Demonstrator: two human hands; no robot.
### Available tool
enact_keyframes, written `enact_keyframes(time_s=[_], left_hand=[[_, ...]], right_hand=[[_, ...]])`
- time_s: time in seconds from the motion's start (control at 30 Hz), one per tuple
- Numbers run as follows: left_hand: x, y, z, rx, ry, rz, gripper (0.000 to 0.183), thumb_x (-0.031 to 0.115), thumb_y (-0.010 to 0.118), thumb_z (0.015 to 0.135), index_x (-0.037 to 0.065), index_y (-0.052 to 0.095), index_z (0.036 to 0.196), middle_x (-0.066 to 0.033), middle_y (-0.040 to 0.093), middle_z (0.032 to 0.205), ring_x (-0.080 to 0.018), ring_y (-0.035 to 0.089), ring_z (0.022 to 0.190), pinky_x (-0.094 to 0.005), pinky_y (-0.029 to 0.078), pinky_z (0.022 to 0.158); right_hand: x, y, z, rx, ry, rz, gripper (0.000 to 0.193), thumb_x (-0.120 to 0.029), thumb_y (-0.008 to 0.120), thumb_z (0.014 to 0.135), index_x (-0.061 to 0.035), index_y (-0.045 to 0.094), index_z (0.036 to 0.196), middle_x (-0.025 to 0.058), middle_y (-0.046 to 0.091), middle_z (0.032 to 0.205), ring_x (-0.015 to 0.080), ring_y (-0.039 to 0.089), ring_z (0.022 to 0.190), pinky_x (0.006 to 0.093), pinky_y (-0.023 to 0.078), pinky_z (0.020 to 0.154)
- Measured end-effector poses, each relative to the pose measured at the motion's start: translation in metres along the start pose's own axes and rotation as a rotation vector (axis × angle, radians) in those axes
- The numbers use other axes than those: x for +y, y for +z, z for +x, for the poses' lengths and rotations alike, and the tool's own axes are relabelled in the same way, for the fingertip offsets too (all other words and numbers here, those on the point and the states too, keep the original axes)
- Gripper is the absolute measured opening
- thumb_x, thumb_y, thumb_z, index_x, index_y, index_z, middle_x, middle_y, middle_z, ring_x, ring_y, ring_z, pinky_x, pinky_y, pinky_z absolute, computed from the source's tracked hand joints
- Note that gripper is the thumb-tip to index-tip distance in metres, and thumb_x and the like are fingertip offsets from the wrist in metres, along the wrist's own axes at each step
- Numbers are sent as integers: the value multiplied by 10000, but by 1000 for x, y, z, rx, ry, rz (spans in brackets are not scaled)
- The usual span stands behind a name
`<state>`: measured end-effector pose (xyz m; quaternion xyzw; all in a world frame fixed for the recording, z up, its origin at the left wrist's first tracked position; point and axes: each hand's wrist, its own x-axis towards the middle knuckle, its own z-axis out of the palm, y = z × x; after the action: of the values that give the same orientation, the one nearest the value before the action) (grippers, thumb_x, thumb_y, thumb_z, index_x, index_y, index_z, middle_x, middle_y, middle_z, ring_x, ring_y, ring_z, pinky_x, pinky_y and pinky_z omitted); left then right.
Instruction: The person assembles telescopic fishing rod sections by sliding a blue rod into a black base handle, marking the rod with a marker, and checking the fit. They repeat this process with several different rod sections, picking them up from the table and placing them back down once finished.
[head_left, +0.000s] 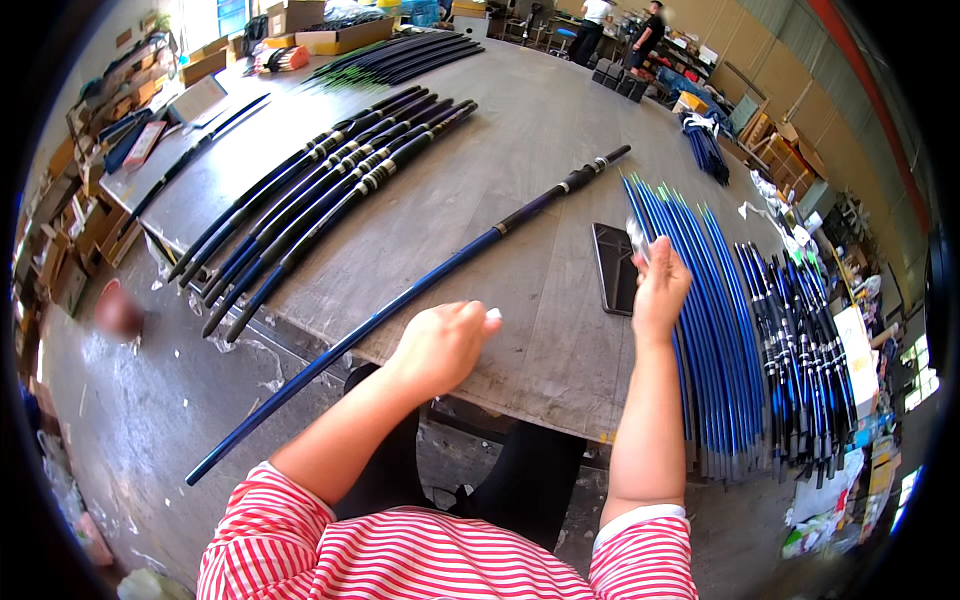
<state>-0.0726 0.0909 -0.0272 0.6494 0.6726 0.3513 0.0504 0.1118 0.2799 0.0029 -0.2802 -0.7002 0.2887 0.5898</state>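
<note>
Both forearms rise from the lower edge, bare below short red-and-white striped sleeves. The left arm angles up and to the right from the left shoulder; the left hand (pixel 445 345) is curled into a loose fist, knuckles up, with something small and white just showing at the fingertips — what it is cannot be told. The right forearm stands almost vertical, elbow low. The right hand (pixel 660 288) is raised, its back to the camera, fingers bent together at the top — pinching a small clear piece.
</note>
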Motion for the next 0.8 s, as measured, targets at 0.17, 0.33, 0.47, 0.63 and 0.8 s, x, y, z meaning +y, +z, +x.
enact_keyframes(time_s=[0.17,0.33,0.47,0.63,0.8], left_hand=[[-14,12,0,300,133,268,250,191,557,824,-49,513,770,-261,483,1093,-421,388,1149,-472,330,948],[-20,21,1,251,-8,341,252,189,552,827,-59,516,799,-312,442,1194,-438,366,1188,-488,271,1014],[-19,16,0,242,-17,320,251,186,560,822,-61,518,803,-315,443,1194,-445,382,1173,-493,280,1007],[-17,13,1,214,-33,297,244,176,578,807,-60,519,798,-313,439,1202,-446,385,1174,-497,290,1000],[-18,10,1,194,-42,271,243,175,590,796,-54,512,779,-319,438,1199,-450,385,1171,-502,286,1001]], right_hand=[[-19,61,-22,-174,213,237,303,-185,519,903,-78,541,1186,-11,531,704,39,441,552,184,371,502],[-17,97,-31,-333,-21,178,278,-116,563,870,-35,565,1135,57,640,760,79,581,666,204,464,612],[-7,117,-39,-344,97,295,296,-135,579,865,29,556,1110,89,648,801,115,612,720,225,486,668],[5,119,-42,-349,248,416,243,-101,571,859,57,549,1042,138,635,805,180,631,727,286,528,676],[13,116,-41,-427,396,417,97,-51,575,829,19,532,882,114,616,791,171,626,723,302,514,718]])
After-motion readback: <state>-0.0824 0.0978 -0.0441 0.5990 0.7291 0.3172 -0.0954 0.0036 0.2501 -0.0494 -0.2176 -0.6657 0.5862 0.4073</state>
